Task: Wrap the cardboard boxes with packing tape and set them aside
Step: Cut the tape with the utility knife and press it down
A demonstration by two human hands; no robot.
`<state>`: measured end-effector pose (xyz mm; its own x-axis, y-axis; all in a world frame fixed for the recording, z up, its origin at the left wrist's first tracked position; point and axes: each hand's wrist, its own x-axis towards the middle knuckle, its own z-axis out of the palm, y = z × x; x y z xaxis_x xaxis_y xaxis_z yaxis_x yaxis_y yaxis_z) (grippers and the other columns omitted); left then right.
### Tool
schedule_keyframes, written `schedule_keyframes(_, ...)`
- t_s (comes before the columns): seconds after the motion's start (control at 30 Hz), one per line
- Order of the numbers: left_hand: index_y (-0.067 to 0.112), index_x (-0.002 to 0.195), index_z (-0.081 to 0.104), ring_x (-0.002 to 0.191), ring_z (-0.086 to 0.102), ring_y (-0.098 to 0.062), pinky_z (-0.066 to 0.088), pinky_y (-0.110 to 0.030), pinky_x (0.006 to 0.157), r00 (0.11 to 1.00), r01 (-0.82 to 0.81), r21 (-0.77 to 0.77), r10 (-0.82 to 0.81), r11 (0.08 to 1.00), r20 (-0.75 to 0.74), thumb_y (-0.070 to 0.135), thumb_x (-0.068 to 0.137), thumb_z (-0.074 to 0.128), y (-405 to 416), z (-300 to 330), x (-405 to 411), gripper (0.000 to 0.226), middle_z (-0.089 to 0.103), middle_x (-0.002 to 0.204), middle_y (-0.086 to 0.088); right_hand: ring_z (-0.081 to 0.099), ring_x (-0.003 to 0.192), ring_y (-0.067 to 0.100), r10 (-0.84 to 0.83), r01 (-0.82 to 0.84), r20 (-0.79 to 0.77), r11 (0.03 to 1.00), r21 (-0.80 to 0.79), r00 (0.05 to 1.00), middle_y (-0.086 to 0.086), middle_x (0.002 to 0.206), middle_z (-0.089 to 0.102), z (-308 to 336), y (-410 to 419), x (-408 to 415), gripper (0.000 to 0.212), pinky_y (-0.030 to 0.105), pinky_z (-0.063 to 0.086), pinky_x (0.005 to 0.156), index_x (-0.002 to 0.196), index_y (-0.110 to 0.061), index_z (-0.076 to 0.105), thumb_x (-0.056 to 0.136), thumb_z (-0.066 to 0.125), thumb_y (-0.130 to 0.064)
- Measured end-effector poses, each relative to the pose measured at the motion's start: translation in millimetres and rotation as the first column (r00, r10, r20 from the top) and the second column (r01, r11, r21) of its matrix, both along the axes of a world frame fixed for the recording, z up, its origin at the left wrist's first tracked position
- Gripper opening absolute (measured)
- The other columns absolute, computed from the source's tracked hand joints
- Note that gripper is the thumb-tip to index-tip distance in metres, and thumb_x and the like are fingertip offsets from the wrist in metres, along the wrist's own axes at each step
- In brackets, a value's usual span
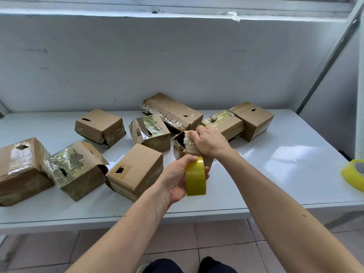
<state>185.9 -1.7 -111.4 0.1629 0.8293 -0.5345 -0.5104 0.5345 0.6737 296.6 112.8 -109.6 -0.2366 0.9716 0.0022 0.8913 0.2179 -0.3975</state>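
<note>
Boxes number nine in the head view, all cardboard and all on the white table. Two sit at the left edge: a taped box, partly cut off by the frame, and a torn, tape-wrapped box touching it. A plain box with a slot stands near the front, just beside the torn one. Behind lie a dented box, a box with striped print, and a long box leaning at the back. To the right, a taped box touches a plain box.

The ninth, a small crumpled box, is in the middle; the right hand grips its top, fingers curled over the film-wrapped edge, hiding most of it. The left hand holds a yellow tape roll just below that box, fingers wrapped around the rim. Whether a strip runs from roll to box is hard to make out behind the hands.

Tape rolls number two: the second yellow roll lies at the table's right edge, cut off by the frame. A scrap of clear tape hangs from the ledge above the grey wall. Tiled floor and dark shoes show under the table, the shoes cut by the lower edge.
</note>
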Motion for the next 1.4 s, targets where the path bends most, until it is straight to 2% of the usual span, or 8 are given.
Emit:
schedule_keyframes(0.33,0.004,0.122,0.051,0.065,0.072,-0.028,0.061,-0.036,0.057,0.999,-0.052,-0.018,0.052,0.998,0.009,0.007,0.094,0.065,-1.7,-14.6,0.2,0.031,0.071,0.09,-0.025,0.036,0.133,0.036,-0.067,0.068,0.005,0.996,-0.057,0.998,0.014,0.141,0.047,-0.7,13.4,-6.5,0.056,0.047,0.031,0.108,0.135,-0.009,0.049,0.103,0.031,-0.051)
schedule_keyframes(0.43,0.011,0.125,0.046,0.066,0.071,-0.031,0.06,-0.038,0.058,0.995,-0.098,0.048,0.099,0.994,-0.017,0.011,0.097,0.062,0.7,-21.5,4.6,0.032,0.068,0.097,-0.026,0.044,0.124,0.035,-0.097,0.088,-0.155,0.994,-0.062,0.983,0.011,0.13,0.052,-1.1,17.4,-3.9,0.04,0.046,0.038,0.102,0.12,-0.013,0.048,0.1,0.043,-0.048)
schedule_keyframes(0.57,0.015,0.117,0.052,0.069,0.071,-0.034,0.06,-0.04,0.06,0.991,-0.133,0.09,0.133,0.987,0.001,0.015,0.096,0.063,5.6,-25.0,8.0,0.024,0.063,0.114,-0.028,0.049,0.111,0.026,0.03,0.025,-0.443,0.993,0.119,0.896,0.004,0.108,0.047,-9.1,10.8,10.7,0.019,0.036,0.042,0.096,0.098,-0.016,0.055,0.1,0.054,-0.035)
schedule_keyframes(0.7,0.016,0.111,0.052,0.066,0.07,-0.032,0.06,-0.039,0.058,0.993,-0.118,0.102,0.116,0.988,0.024,0.015,0.097,0.062,6.9,-23.2,5.1,0.018,0.065,0.107,-0.025,0.043,0.118,0.014,0.2,-0.187,-0.411,0.98,0.07,0.889,0.001,0.124,0.04,-10.5,1.6,34.3,0.047,0.027,0.037,0.104,0.11,-0.03,0.068,0.082,0.057,-0.066)
schedule_keyframes(0.83,0.016,0.112,0.055,0.07,0.072,-0.03,0.059,-0.041,0.071,0.997,-0.039,0.133,0.047,0.99,-0.058,0.006,0.096,0.058,7.8,-19.8,-3.3,0.02,0.069,0.103,-0.02,0.035,0.129,0.018,0.237,-0.246,-0.34,0.969,0.018,0.91,0.0,0.133,0.03,-23.0,0.5,52.3,0.082,0.031,0.033,0.114,0.136,-0.053,0.048,0.062,0.074,-0.075)
schedule_keyframes(1.03,0.019,0.13,0.046,0.086,0.074,-0.029,0.056,-0.04,0.082,0.98,0.129,0.247,-0.085,0.96,-0.181,0.0,0.092,0.059,2.0,-19.3,-13.8,0.044,0.074,0.108,-0.019,0.047,0.11,0.016,0.232,-0.19,-0.399,0.971,0.141,0.887,0.003,0.116,0.043,-29.4,7.8,52.1,0.076,0.025,0.04,0.1,0.14,-0.039,0.052,0.072,0.07,-0.066)
schedule_keyframes(1.23,0.012,0.127,0.048,0.061,0.067,-0.02,0.057,-0.03,0.061,0.935,0.212,0.161,-0.152,0.964,-0.32,0.03,0.106,0.045,-3.1,-20.2,-17.3,0.027,0.072,0.076,-0.014,0.053,0.111,0.016,0.119,-0.067,-0.457,0.989,0.129,0.881,0.005,0.119,0.054,-19.0,19.7,47.7,0.075,0.022,0.039,0.096,0.134,-0.037,0.06,0.069,0.069,-0.073)
schedule_keyframes(1.4,0.022,0.131,0.046,0.075,0.07,-0.023,0.051,-0.043,0.089,0.945,0.276,0.243,-0.217,0.93,-0.243,0.006,0.094,0.058,-3.8,-13.7,-29.2,0.042,0.074,0.102,-0.019,0.055,0.11,0.007,0.08,-0.006,-0.548,0.991,0.135,0.833,-0.002,0.124,0.064,-11.5,20.5,45.8,0.056,0.01,0.04,0.087,0.13,-0.027,0.065,0.081,0.072,-0.054)
